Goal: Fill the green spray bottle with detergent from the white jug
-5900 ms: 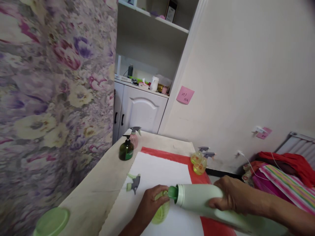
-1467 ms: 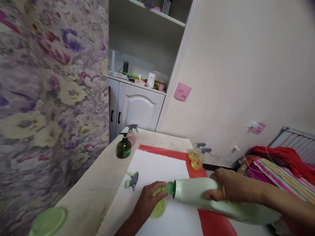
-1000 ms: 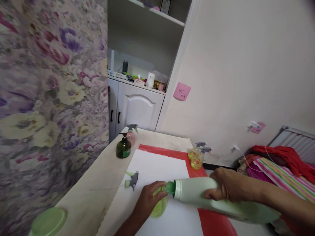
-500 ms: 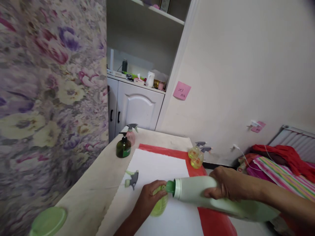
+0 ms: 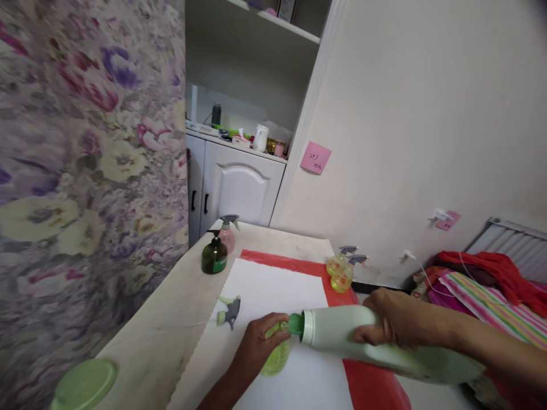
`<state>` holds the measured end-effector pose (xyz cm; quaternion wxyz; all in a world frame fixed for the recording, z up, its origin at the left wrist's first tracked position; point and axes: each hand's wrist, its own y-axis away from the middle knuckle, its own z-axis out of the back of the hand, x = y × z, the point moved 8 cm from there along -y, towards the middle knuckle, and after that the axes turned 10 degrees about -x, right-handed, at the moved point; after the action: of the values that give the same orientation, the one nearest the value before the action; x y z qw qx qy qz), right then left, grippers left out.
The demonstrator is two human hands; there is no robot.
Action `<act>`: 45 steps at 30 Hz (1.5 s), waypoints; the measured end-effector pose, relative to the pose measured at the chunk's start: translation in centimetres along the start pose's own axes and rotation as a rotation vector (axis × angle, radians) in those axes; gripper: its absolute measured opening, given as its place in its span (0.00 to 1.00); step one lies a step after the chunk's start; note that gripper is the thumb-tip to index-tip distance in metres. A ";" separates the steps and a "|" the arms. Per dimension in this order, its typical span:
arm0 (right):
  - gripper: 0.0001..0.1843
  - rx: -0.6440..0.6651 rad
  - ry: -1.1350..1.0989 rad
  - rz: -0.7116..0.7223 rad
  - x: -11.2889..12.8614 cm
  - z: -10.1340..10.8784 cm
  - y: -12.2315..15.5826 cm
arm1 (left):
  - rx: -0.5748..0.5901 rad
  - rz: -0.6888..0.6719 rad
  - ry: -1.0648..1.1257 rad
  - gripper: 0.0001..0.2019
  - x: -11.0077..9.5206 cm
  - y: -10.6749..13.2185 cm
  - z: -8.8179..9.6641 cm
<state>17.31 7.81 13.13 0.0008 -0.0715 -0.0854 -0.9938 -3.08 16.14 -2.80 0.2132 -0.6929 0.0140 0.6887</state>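
My right hand (image 5: pixel 395 319) is wrapped round a large pale green bottle (image 5: pixel 337 339), which lies tilted almost flat with its green spout (image 5: pixel 296 324) against the mouth of a small round yellow-green bottle (image 5: pixel 277 356). My left hand (image 5: pixel 258 347) grips that small bottle from above, on the white sheet (image 5: pixel 273 296). A loose grey and green spray head (image 5: pixel 229 310) lies on the sheet just left of my left hand.
The sheet lies on a red mat (image 5: pixel 367 387) on a pale table (image 5: pixel 171 324). A dark green pump bottle (image 5: pixel 214 255) and a pink spray bottle (image 5: pixel 228 236) stand at the far left, two yellow spray bottles (image 5: pixel 342 273) at the far right. A green lid (image 5: pixel 85 382) sits near left. Flowered curtain (image 5: pixel 85 171) hangs left.
Hardly anything differs: both hands keep their hold, the big bottle stays tipped against the small one. The view has shifted slightly.
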 end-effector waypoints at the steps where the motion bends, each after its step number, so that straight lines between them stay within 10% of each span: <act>1: 0.27 -0.003 0.000 -0.002 0.0 0.0 0.0 | 0.001 0.000 -0.001 0.09 0.0 0.0 0.0; 25: 0.24 0.007 -0.055 -0.022 -0.5 -0.6 0.2 | 0.010 -0.002 -0.002 0.09 -0.4 0.0 0.0; 36: 0.18 0.044 -0.493 -0.066 -2.7 -5.3 0.8 | -0.041 0.021 -0.062 0.09 -0.5 0.0 0.4; 45: 0.24 -0.060 -0.845 -0.057 -4.8 -5.3 -1.3 | -0.033 0.042 -0.132 0.11 -0.7 -0.1 0.3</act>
<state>21.33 8.14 7.02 -0.0639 -0.4700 -0.0514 -0.8789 -3.40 16.17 -2.09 0.1878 -0.6489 0.0031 0.7373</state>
